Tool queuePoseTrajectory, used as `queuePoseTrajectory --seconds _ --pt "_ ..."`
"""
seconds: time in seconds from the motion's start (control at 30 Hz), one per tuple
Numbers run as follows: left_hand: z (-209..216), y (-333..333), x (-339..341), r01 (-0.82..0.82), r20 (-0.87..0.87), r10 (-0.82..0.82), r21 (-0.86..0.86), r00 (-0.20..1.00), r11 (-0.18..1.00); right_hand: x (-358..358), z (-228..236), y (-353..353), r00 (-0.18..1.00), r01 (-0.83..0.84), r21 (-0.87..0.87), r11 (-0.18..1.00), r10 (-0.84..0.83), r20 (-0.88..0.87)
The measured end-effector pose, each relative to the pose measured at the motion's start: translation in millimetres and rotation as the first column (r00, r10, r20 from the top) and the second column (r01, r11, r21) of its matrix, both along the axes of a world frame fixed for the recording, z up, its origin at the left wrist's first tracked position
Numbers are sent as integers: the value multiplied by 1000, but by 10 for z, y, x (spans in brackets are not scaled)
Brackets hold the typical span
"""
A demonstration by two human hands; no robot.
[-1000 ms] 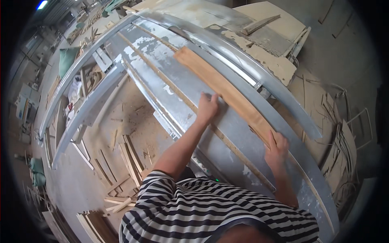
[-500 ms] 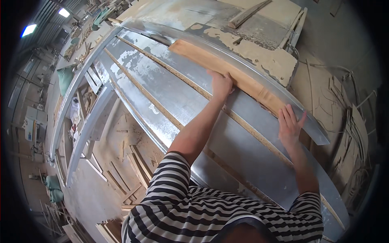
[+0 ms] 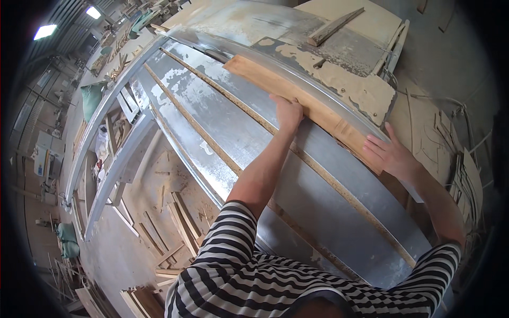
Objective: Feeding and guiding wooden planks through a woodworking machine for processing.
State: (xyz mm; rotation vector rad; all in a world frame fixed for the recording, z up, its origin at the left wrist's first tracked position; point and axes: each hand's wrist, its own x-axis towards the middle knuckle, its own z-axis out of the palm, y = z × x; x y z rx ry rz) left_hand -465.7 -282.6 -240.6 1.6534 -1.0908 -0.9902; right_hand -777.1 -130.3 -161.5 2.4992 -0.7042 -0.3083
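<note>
A long light-brown wooden board [image 3: 313, 110] lies slantwise along the inner side of a curved grey metal rim. My left hand [image 3: 289, 112] is closed at the board's near edge, around its middle; some of the fingers are hidden beneath the hand. At the board's right end rests my right hand [image 3: 393, 155], its fingers stretched out and spread across the wood toward the metal rim [image 3: 347, 107]. Below both arms spreads a curved grey metal panel [image 3: 339, 212], crossed by narrow brown strips [image 3: 233, 100].
Beyond the rim, a loose piece of wood [image 3: 335, 26] lies on a dusty surface. Wood offcuts [image 3: 183, 220] litter the floor at left, beside a curved frame [image 3: 114, 169]. Thin bent strips and cables [image 3: 466, 175] lie at the far right.
My right hand has shifted up and outward to the right, turning so its fingers point left across the board's end. My left hand keeps its place on the board.
</note>
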Motion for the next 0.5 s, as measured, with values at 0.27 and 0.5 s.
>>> queuePoseTrajectory --seconds 0.27,0.5 --pt "73 -165 153 13 -30 -13 12 999 1000 228 110 -269 997 -41 28 999 43 -70" --pt "24 -396 361 -43 28 43 -8 999 999 408 97 -531 997 -49 60 997 52 -50"
